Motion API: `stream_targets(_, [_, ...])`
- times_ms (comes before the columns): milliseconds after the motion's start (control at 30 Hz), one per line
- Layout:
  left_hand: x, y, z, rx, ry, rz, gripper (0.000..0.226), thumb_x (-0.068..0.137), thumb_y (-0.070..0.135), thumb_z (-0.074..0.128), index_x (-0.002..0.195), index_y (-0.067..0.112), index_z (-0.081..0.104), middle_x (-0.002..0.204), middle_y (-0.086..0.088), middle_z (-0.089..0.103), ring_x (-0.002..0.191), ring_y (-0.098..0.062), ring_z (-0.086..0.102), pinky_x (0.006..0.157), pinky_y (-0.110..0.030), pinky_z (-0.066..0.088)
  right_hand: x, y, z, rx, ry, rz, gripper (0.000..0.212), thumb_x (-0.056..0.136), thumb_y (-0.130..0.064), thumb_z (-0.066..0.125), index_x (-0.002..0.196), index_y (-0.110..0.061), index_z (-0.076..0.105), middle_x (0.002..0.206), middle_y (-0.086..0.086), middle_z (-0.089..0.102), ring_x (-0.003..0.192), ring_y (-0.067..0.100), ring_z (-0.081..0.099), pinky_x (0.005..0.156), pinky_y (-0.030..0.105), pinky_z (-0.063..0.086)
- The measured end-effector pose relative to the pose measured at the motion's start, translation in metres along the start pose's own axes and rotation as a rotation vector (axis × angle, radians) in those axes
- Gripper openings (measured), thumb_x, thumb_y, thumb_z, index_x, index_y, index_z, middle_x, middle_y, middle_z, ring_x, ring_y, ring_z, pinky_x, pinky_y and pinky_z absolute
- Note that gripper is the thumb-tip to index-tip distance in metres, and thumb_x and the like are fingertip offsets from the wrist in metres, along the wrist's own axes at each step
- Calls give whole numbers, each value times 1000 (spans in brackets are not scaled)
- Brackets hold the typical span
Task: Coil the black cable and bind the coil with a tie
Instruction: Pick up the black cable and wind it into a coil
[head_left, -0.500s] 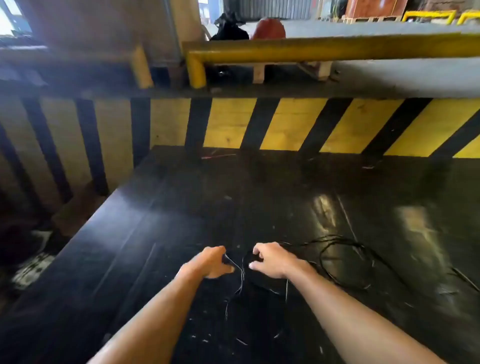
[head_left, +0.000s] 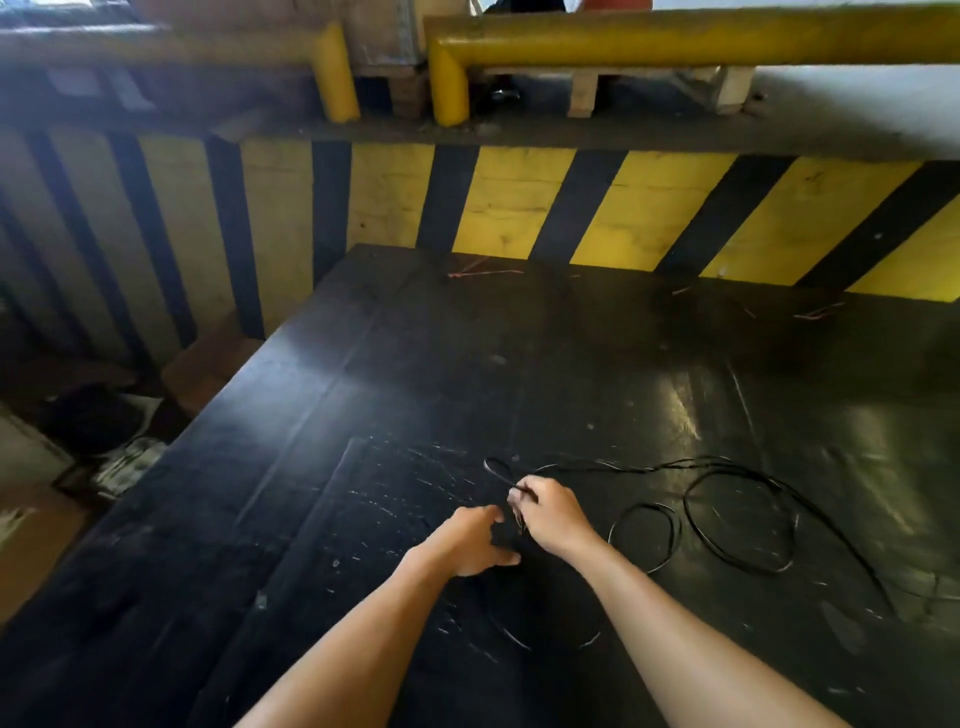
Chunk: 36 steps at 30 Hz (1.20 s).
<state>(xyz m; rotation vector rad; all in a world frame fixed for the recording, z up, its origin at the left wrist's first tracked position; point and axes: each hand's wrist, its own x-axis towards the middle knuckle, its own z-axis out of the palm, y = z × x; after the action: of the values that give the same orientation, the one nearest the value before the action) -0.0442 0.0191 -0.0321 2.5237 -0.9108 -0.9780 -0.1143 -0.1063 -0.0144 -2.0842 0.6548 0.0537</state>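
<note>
A thin black cable (head_left: 737, 519) lies in loose loops on the black table (head_left: 415, 389), to the right of my hands. My right hand (head_left: 550, 514) is shut on the cable, pinching a strand that bends into a small loop just beyond the fingers. My left hand (head_left: 470, 540) sits right beside it, fingers curled around hanging loops of the same cable that drop below the hands. A faint arc of cable shows under my wrists. No tie can be made out.
A yellow-and-black striped wall (head_left: 597, 208) closes the table's far side, with yellow pipe rails (head_left: 675, 41) above. The table's left edge drops to a floor with bags and clutter (head_left: 104, 441). Thin reddish wire scraps (head_left: 478, 273) lie near the far edge.
The view has tilted down. My hands have come together, the right hand now ahead of the left with a small loop sticking out; more cable lies spread on the right.
</note>
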Motion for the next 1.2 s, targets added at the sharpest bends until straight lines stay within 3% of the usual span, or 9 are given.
stream_targets(67, [-9,10,-21,-39,19,36,64,76,45,72,130,17,51,118,-8,65,108,-26,59,88,-33,45,-7,-22,-21,214,17,-79,23,94,-17,51,77,-13,65,79,2,67,72,12,58,69,27,44])
stream_targets(167, [-26,28,-57,-8,50,116,28,84,35,60,103,16,68,98,-5,74,93,-22,65,84,-32,50,-21,-63,-60,518,-5,-150,27,97,-13,46,76,-16,63,81,3,68,76,9,62,70,19,50])
stream_targets(367, [-78,76,-136,108,224,248,40,84,56,58,63,22,60,67,3,67,60,-10,58,64,-28,48,-54,-114,-147,471,181,-253,26,98,-15,44,81,-14,63,88,9,65,80,14,61,66,25,47])
stream_targets(600, [-166,134,-220,361,394,359,25,83,30,68,105,17,72,87,-1,67,83,-16,61,57,-7,36,-112,-131,-229,186,341,-438,12,90,-9,58,95,-11,69,91,8,66,82,19,58,73,36,52])
stream_targets(767, [-201,158,-256,447,702,293,23,89,16,58,107,16,72,108,-13,70,101,-30,64,90,-38,50,-141,-140,-274,-429,166,-472,19,86,-8,64,104,-10,71,110,11,68,100,19,61,78,15,42])
stream_targets(867, [-217,177,-263,498,951,190,17,96,18,49,101,12,64,101,-14,66,100,-37,62,102,-69,27,-148,-148,-286,-817,2,-257,49,84,-19,67,131,-19,53,137,7,53,123,21,50,98,26,41])
stream_targets(1033, [-230,218,-258,588,1139,184,16,92,3,50,84,16,51,59,0,50,83,-32,65,98,-80,-6,-170,-182,-299,-279,206,-331,80,77,-26,68,145,-20,28,153,10,33,139,25,33,107,41,38])
stream_targets(1133, [-235,245,-255,559,1172,303,16,94,6,50,96,21,57,76,-1,70,91,-27,66,97,-80,-9,-176,-206,-283,-255,348,-453,92,73,-48,69,147,-23,20,157,5,23,142,25,27,109,41,31])
stream_targets(1200, [-239,261,-250,522,1190,415,16,96,14,49,104,24,58,83,-1,72,95,-26,66,98,-79,-7,-172,-213,-269,-299,409,-493,74,81,-49,62,141,-20,30,148,6,40,136,26,38,107,41,35])
